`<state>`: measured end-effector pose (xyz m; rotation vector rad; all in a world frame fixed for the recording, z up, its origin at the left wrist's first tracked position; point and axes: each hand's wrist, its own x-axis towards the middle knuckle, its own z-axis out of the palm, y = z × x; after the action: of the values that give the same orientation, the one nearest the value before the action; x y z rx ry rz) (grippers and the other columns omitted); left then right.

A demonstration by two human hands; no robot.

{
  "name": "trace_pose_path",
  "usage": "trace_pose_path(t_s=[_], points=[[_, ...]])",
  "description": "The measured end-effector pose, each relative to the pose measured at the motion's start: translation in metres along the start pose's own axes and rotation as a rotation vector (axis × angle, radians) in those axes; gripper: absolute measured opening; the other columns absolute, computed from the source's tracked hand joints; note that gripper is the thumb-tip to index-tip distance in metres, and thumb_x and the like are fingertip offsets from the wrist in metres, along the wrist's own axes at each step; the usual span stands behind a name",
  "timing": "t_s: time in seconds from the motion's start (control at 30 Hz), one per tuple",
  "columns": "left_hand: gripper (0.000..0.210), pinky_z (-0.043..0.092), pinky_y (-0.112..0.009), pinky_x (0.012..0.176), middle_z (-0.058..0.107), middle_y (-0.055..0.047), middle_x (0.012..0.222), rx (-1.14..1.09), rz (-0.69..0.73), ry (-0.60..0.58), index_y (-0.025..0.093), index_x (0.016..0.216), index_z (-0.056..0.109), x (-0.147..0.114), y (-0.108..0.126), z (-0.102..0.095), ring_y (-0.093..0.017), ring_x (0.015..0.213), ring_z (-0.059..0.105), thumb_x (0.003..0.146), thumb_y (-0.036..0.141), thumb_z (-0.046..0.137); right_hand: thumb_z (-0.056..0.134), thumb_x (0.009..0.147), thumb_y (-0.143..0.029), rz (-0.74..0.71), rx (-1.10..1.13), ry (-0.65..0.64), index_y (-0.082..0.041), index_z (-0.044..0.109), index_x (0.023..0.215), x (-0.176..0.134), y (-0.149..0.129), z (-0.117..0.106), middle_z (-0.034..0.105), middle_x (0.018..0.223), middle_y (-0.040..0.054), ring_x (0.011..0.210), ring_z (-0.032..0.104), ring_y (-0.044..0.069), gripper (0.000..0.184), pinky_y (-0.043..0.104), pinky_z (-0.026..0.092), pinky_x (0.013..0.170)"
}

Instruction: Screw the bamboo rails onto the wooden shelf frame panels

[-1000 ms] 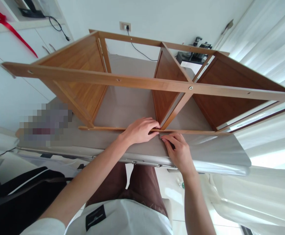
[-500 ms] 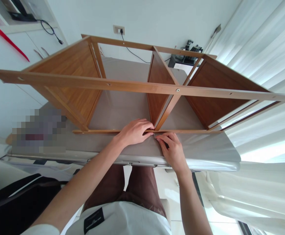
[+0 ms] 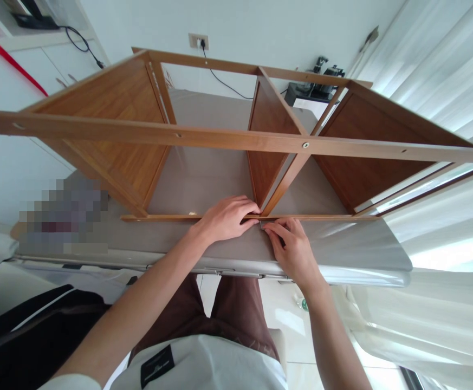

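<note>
A wooden shelf frame [image 3: 212, 135] lies on its side across the grey table, its shelf panels standing upright. My left hand [image 3: 230, 218] grips the near bottom rail [image 3: 167, 218] where the middle shelf panel [image 3: 266, 157] meets it, thumb in front and fingers behind. My right hand [image 3: 293, 244] is just to the right, closed in a pinch on a small, thin metal hex key [image 3: 261, 224]. The key's end is at the outer face of the rail, beside my left thumb. Its tip is too small to make out.
The grey table [image 3: 203, 244] has its front edge close to my legs. A blurred-out item [image 3: 63, 216] lies at its left end. Behind are a wall socket [image 3: 198, 41] with a cord and a dark stand [image 3: 307, 93]. White curtains [image 3: 443, 108] hang on the right.
My right hand has turned slightly and shifted a little right and down, still pinching the hex key. My left hand keeps its grip on the rail. The view has shifted slightly.
</note>
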<state>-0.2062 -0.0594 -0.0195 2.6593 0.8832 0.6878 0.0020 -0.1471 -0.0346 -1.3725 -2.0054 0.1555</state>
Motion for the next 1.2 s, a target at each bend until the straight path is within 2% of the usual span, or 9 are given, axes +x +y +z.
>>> trace_pose_path(t_s=[0.33, 0.5, 0.6, 0.83, 1.0, 1.2], points=[[0.012, 0.052, -0.033, 0.09, 0.072, -0.003, 0.103, 0.0, 0.005, 0.003, 0.021, 0.105, 0.066, 0.001, 0.002, -0.002, -0.02, 0.099, 0.066, 0.097, 0.029, 0.06, 0.049, 0.102, -0.027, -0.028, -0.083, -0.062, -0.022, 0.072, 0.105, 0.011, -0.006, -0.008, 0.061, 0.098, 0.0087, 0.092, 0.055, 0.022, 0.024, 0.04, 0.05, 0.087], [0.013, 0.052, -0.034, 0.092, 0.072, -0.004, 0.104, 0.003, 0.006, 0.0, 0.021, 0.105, 0.066, 0.001, 0.0, -0.001, -0.02, 0.101, 0.067, 0.098, 0.03, 0.059, 0.054, 0.1, -0.026, -0.04, -0.185, 0.018, -0.022, 0.073, 0.106, 0.006, -0.006, -0.008, 0.059, 0.108, 0.0105, 0.099, 0.052, 0.024, 0.02, 0.041, 0.047, 0.091], [0.013, 0.052, -0.035, 0.092, 0.072, -0.004, 0.104, 0.007, 0.016, 0.0, 0.021, 0.106, 0.065, 0.001, -0.001, 0.0, -0.021, 0.1, 0.067, 0.098, 0.029, 0.059, 0.055, 0.1, -0.027, -0.03, -0.25, 0.025, -0.025, 0.073, 0.104, 0.001, -0.006, -0.005, 0.062, 0.103, 0.0087, 0.098, 0.052, 0.024, 0.019, 0.041, 0.044, 0.087], [0.013, 0.053, -0.035, 0.091, 0.073, -0.004, 0.102, 0.001, 0.015, 0.017, 0.021, 0.103, 0.066, -0.001, -0.001, 0.002, -0.021, 0.099, 0.067, 0.097, 0.03, 0.06, 0.052, 0.103, -0.029, 0.035, -0.159, -0.017, -0.024, 0.072, 0.104, -0.003, -0.002, 0.002, 0.063, 0.098, 0.0064, 0.098, 0.056, 0.022, 0.021, 0.038, 0.042, 0.087], [0.013, 0.053, -0.035, 0.091, 0.073, -0.004, 0.103, 0.004, 0.012, 0.02, 0.021, 0.105, 0.066, -0.001, -0.001, 0.002, -0.02, 0.099, 0.067, 0.097, 0.03, 0.06, 0.05, 0.103, -0.027, -0.007, -0.116, -0.031, -0.024, 0.07, 0.104, -0.004, -0.001, 0.001, 0.062, 0.101, 0.0063, 0.099, 0.055, 0.021, 0.021, 0.036, 0.042, 0.087], [0.013, 0.053, -0.034, 0.091, 0.072, -0.004, 0.104, 0.008, 0.013, 0.019, 0.021, 0.105, 0.066, 0.0, -0.002, 0.002, -0.02, 0.099, 0.067, 0.097, 0.03, 0.061, 0.049, 0.103, -0.024, -0.012, -0.19, -0.055, -0.023, 0.069, 0.106, -0.004, -0.002, -0.001, 0.064, 0.102, 0.0054, 0.099, 0.056, 0.02, 0.02, 0.037, 0.039, 0.09]])
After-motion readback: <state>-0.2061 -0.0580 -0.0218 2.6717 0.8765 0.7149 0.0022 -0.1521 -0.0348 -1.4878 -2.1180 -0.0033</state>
